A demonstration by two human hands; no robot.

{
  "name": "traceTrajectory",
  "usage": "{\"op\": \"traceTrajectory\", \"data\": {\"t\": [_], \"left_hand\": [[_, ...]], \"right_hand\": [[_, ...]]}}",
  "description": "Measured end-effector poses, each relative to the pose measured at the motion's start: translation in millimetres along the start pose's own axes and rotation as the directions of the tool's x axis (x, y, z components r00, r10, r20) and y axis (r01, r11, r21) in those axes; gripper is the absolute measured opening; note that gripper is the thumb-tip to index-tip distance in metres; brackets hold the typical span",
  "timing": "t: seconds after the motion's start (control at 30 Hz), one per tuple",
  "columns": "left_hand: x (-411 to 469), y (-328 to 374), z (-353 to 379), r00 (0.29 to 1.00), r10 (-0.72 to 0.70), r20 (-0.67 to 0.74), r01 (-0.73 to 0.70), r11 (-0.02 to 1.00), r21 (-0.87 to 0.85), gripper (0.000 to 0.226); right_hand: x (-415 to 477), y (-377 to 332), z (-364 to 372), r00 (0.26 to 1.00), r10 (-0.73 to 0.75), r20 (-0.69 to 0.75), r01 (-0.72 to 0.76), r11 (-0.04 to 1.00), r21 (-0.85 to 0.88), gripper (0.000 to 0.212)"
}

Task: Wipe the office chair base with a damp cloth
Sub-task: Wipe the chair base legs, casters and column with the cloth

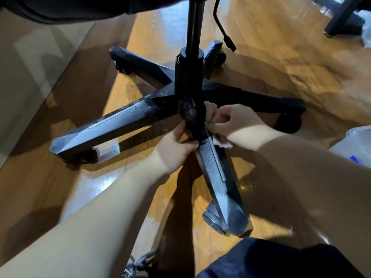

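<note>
A black five-legged office chair base (128, 119) stands on the wooden floor, dusty around its hub (188, 111) and along the left leg. My right hand (234, 121) presses a pale pink cloth (220, 142) against the right side of the hub, where the near leg (216, 173) begins. The cloth shows above and below my fingers. My left hand (176, 147) grips the near leg's inner end from the left, thumb on top. The black gas column (189, 63) rises from the hub.
Casters sit under the leg tips, one close to me (212, 219). A black height lever (224, 29) hangs right of the column. A white container (357, 143) stands at the right edge, dark furniture legs (341, 19) at the top right, and a pale wall (30, 77) on the left.
</note>
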State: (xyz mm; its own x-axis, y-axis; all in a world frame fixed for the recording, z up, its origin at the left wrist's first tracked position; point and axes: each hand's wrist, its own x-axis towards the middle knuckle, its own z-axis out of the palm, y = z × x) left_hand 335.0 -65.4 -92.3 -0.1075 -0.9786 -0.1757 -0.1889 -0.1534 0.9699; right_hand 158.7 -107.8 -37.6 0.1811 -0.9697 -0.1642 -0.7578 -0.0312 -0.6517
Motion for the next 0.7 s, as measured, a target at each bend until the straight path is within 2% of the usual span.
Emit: {"op": "traceTrajectory", "data": {"t": [0.03, 0.1, 0.13, 0.2, 0.27, 0.4, 0.47, 0.6, 0.7], "left_hand": [[0, -1, 2, 1.000, -0.011, 0.021, 0.011, 1.000, 0.009, 0.070], [-1, -5, 5, 0.998, -0.049, 0.039, 0.048, 0.998, 0.040, 0.077], [-1, -5, 5, 0.997, -0.056, 0.045, 0.054, 0.998, 0.039, 0.079], [1, -7, 3, 0.996, -0.067, 0.060, 0.065, 0.997, 0.036, 0.081], [1, -9, 1, 0.995, -0.071, 0.076, 0.071, 0.997, 0.013, 0.081], [0, -10, 2, 0.995, -0.060, 0.079, 0.063, 0.997, -0.039, 0.075], [0, -13, 2, 0.996, -0.057, 0.064, 0.060, 0.997, -0.045, 0.076], [1, -18, 2, 0.996, -0.066, 0.062, 0.070, 0.995, -0.067, 0.076], [1, -20, 1, 0.996, -0.066, 0.059, 0.072, 0.993, -0.093, 0.070]], "right_hand": [[3, -1, 3, 0.999, -0.021, -0.027, 0.021, 1.000, 0.001, 0.011], [18, -7, 14, 0.989, -0.084, -0.120, 0.073, 0.993, -0.095, 0.043], [25, -13, 20, 0.982, -0.127, -0.140, 0.114, 0.989, -0.098, 0.047], [32, -16, 29, 0.960, -0.230, -0.161, 0.217, 0.971, -0.098, 0.044], [29, -8, 34, 0.943, -0.300, -0.142, 0.275, 0.947, -0.168, 0.042], [17, 9, 16, 0.870, -0.477, 0.124, 0.491, 0.816, -0.305, 0.042], [38, 5, 3, 0.871, -0.473, 0.134, 0.490, 0.813, -0.313, 0.043], [54, -3, 9, 0.915, -0.402, 0.037, 0.394, 0.870, -0.295, 0.047], [29, 10, 16, 0.845, -0.519, 0.128, 0.533, 0.800, -0.275, 0.044]]}}
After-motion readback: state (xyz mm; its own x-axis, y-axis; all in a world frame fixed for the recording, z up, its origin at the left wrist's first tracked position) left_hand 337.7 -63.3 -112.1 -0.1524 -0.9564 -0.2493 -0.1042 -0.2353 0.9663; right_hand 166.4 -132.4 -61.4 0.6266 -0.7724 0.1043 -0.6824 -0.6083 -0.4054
